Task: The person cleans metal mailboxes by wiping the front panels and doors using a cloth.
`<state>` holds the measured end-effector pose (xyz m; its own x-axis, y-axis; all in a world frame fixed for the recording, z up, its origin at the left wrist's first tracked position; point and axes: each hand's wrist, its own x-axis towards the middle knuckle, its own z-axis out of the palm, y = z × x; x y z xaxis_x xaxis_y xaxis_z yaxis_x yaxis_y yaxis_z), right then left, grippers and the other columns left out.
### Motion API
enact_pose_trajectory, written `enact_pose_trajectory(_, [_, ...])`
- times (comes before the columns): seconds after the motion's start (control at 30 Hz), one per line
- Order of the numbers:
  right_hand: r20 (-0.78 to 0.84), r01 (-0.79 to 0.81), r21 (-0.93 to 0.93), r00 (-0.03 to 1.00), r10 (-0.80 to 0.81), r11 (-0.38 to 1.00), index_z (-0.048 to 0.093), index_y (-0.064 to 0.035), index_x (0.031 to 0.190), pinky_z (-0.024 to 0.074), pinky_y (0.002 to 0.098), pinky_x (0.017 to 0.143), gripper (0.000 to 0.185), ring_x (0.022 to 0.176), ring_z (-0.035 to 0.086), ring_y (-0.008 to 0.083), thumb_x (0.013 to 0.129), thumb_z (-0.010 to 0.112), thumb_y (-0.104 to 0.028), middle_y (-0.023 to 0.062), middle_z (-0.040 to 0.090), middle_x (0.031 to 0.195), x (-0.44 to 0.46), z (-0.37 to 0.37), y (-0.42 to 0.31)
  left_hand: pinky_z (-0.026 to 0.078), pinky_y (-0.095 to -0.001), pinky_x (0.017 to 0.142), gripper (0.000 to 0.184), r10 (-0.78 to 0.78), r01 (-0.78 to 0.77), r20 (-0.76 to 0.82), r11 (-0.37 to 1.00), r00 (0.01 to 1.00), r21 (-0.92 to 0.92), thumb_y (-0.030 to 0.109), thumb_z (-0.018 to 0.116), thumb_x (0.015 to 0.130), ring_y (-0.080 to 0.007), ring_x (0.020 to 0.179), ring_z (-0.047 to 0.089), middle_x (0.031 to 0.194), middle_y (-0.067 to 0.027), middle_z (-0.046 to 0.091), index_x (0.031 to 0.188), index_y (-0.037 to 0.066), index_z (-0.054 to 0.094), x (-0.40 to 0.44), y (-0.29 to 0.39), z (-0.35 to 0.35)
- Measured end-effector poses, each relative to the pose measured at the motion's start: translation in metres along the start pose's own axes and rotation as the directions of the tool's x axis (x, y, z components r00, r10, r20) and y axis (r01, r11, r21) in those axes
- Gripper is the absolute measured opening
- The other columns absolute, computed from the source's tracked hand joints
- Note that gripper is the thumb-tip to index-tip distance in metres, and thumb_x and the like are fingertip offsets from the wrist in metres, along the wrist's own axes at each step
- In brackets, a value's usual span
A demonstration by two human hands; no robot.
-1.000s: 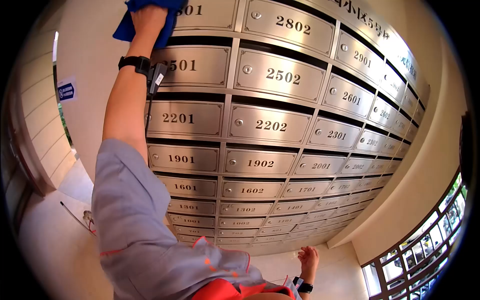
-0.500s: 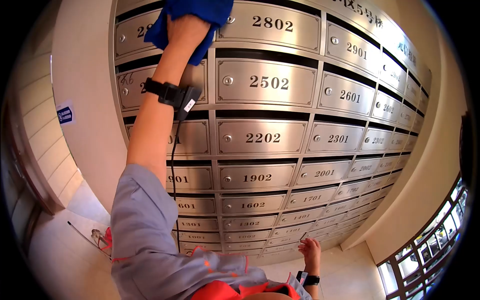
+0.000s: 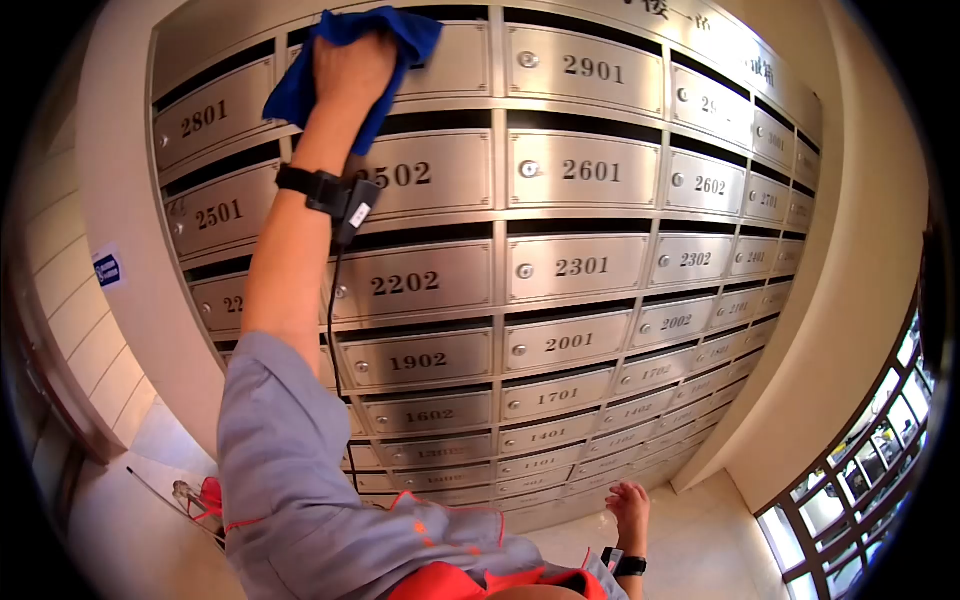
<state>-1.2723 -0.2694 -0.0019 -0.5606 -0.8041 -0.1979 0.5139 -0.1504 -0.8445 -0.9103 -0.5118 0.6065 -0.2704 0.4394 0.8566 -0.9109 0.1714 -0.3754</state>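
Half a second ago my left hand (image 3: 352,70) had the blue cloth (image 3: 410,38) over the gap between 2801 and 2802; now both lie at 11 o'clock, over the left part of door 2802 (image 3: 458,60), hiding most of its number. Door 2801 (image 3: 205,118) has come clear of my arm, and its whole number reads at 10 o'clock. My view has swung too, so door 2901 (image 3: 594,70) sits near 1 o'clock, where 2802 was. My right hand (image 3: 628,505) has barely changed: it hangs low at 5 o'clock, fingers half curled, with nothing that I can see in it.

My left hand is closed on the bunched cloth, its back towards me; the folds hide my fingertips. The cloth looks soft and matt, deep blue, with loose corners jutting out around my fist. The mailboxes (image 3: 580,268) are brushed metal, shiny and faintly streaked, each a flat rectangle with dark printed digits, a thin engraved border, a round lock and a dark slot above. On my left wrist is a black strap (image 3: 308,185) with a small boxy black unit (image 3: 357,208), from which a thin cable (image 3: 333,330) drops towards 6 o'clock. My sleeve (image 3: 285,420) is creased grey fabric with red piping. At 4 o'clock stands a dark window grille (image 3: 800,525) of crossed bars.
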Motion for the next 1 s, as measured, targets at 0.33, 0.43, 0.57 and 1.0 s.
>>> enact_pose_trajectory(0.33, [-0.033,0.012,0.056,0.999,-0.01,0.998,0.051,-0.0051,0.087,0.0488,0.0283,0.047,0.011,0.055,0.059,0.0189,0.084,0.047,-0.015,0.0115,0.061,0.077,0.025,-0.074,-0.037,0.04,-0.0437,0.085,0.034,-0.091,0.088,-0.007,0.975,0.996,-0.203,0.026,0.054,0.077,-0.035,0.097,0.052,0.106,-0.0163,0.056,0.103,0.003,0.056,0.015,0.11,0.063])
enact_pose_trajectory(0.43, [-0.031,0.011,0.038,0.999,-0.01,0.999,0.051,-0.0057,0.087,0.049,0.0285,0.047,0.011,0.056,0.059,0.0195,0.084,0.045,-0.015,0.0118,0.061,0.077,0.033,-0.093,-0.049,0.034,-0.0406,0.095,0.035,0.09,-0.102,-0.086,0.983,0.992,-0.15,0.022,0.053,0.078,-0.0347,0.105,0.048,0.108,-0.0169,0.055,0.107,0.002,0.055,0.006,0.143,0.049])
enact_pose_trajectory(0.57, [-0.042,0.04,0.03,0.998,-0.039,0.999,0.051,-0.0052,0.088,0.0491,0.0286,0.047,0.011,0.055,0.059,0.0198,0.084,0.044,-0.014,0.012,0.061,0.078,0.042,-0.12,-0.068,0.036,-0.046,0.089,0.03,0.026,-0.031,-0.048,0.995,0.998,-0.099,0.03,0.056,0.075,-0.0349,0.093,0.054,0.094,-0.0168,0.061,0.091,0.006,0.063,0.015,0.145,0.094])
enact_pose_trajectory(1.0, [-0.169,0.03,0.095,0.986,-0.013,0.995,0.051,-0.0048,0.087,0.0478,0.0267,0.046,0.011,0.055,0.059,0.0184,0.084,0.047,-0.014,0.0117,0.061,0.076,0.039,-0.232,-0.098,0.046,-0.0474,0.058,0.024,-0.106,0.115,0.055,0.973,0.993,-0.202,0.025,0.047,0.078,-0.0324,0.069,0.06,0.078,-0.0149,0.063,0.071,0.007,0.061,0.081,0.311,0.162])
